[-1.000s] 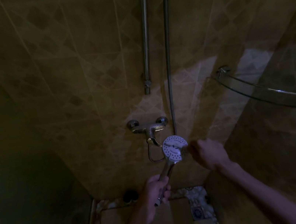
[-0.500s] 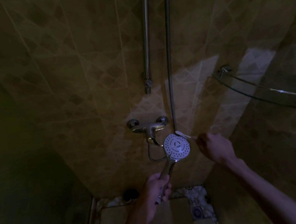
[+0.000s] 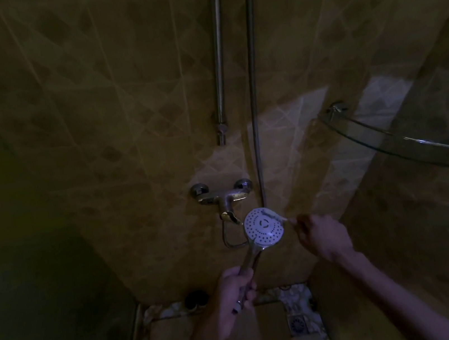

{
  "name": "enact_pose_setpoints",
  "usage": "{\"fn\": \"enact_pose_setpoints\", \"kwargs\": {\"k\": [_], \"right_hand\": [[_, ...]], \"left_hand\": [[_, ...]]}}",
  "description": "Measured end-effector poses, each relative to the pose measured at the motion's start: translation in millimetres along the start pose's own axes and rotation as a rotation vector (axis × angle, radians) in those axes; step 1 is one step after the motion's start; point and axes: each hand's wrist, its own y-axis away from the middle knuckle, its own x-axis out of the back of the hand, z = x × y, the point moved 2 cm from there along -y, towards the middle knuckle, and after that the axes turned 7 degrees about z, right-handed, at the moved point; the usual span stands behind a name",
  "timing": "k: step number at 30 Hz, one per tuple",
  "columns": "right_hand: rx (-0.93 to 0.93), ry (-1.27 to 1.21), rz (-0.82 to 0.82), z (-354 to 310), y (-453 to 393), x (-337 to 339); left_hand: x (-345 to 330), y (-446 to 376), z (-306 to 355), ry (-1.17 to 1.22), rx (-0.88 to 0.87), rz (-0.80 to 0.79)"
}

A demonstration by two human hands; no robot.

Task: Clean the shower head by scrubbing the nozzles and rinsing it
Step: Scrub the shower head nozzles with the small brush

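- Head view: a dim, brown-tiled shower corner, seen from above looking down at two bare forearms.
- The left hand (image 3: 235, 291), at about 6 o'clock in the picture, has its fingers curled round the chrome handle of the shower head (image 3: 263, 226) and holds it up with the round white nozzle face turned towards the viewer.
- The shower head sits just below centre, at 5 o'clock from the wall tap (image 3: 223, 195).
- The right hand (image 3: 323, 238), at 3 o'clock from the nozzle face, pinches a pale toothbrush (image 3: 274, 215); its bristle end lies on the upper right rim of the face, at roughly 1 o'clock.
- A metal hose (image 3: 256, 106) hangs down the wall beside a vertical rail (image 3: 217, 53), both towards 12 o'clock.
- A glass corner shelf (image 3: 389, 143) juts out at 2 o'clock.
- A floor drain (image 3: 297, 324) lies at 5 o'clock, between the forearms.
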Motion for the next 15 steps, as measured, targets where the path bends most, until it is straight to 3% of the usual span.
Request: {"fn": "enact_pose_setpoints", "kwargs": {"k": [5,11,15], "right_hand": [[0.139,0.026,-0.036,-13.0,23.5,-13.3],[-0.083,-0.055,0.094,5.2,-3.1,-6.2],[0.068,-0.048,0.062,-14.1,26.7,-16.3]], "left_hand": [[1.5,2.8,-1.1,0.031,0.014,0.0],[-4.3,2.4,3.2,0.037,0.013,-0.019],[0.4,0.2,2.3,0.056,0.016,-0.007]]}}
